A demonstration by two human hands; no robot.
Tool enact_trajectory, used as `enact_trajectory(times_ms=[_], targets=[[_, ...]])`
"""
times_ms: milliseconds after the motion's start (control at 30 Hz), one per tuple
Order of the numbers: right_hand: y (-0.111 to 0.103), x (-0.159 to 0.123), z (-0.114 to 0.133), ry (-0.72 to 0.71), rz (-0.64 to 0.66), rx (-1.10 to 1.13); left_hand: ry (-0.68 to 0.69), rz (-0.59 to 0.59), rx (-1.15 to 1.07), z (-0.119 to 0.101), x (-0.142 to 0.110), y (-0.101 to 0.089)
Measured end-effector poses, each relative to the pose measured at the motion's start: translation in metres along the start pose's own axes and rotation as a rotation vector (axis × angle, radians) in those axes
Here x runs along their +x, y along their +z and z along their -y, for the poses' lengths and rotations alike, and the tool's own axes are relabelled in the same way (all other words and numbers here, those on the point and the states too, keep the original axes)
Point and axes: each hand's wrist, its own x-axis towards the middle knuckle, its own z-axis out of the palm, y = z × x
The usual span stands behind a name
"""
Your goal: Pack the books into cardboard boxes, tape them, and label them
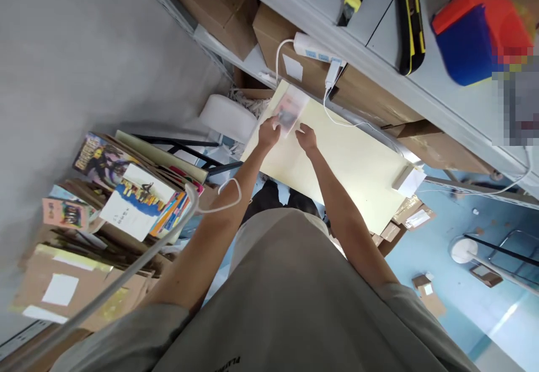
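Both my hands reach out over a pale yellow table top (357, 164). My left hand (268, 133) is closed on the near edge of a clear plastic sleeve holding a printed card (289, 109). Beside it my right hand (306, 138) lies on the table just right of the sleeve, its fingers curled toward the sleeve's corner. The sleeve lies flat at the far left end of the table. The picture on the card is blurred.
Stacks of comic books (138, 198) and cardboard packages (76, 288) sit at my left. A grey shelf (379, 58) with cardboard boxes, a white power strip (315, 52) and a red and blue bin (480, 30) runs beyond the table. A white roll (227, 116) lies by the table's end.
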Motion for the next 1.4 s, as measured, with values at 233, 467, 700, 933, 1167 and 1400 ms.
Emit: enact_trajectory(times_ms=[233,467,700,933,1167,1400], targets=[[0.008,-0.088,-0.004,-0.14,0.29,-0.168,-0.085,-0.253,-0.341,0.007,-0.139,-0.034],[0.072,-0.106,0.013,-0.368,0.475,-0.619,-0.282,-0.46,-0.468,0.036,-0.254,-0.064],[0.089,-0.14,0.054,-0.388,0.371,-0.713,-0.277,-0.549,-0.596,0.072,-0.298,-0.097],[0.202,-0.248,0.153,-0.766,0.357,-0.317,-0.228,-0.808,-0.713,0.16,-0.372,-0.189],[0.332,-0.366,0.189,-0.836,0.654,-0.275,-0.387,-1.112,-0.7,0.279,-0.485,-0.264],[0.464,-0.428,0.173,-0.668,0.908,-0.526,-0.707,-1.324,-0.362,0.37,-0.575,-0.29]])
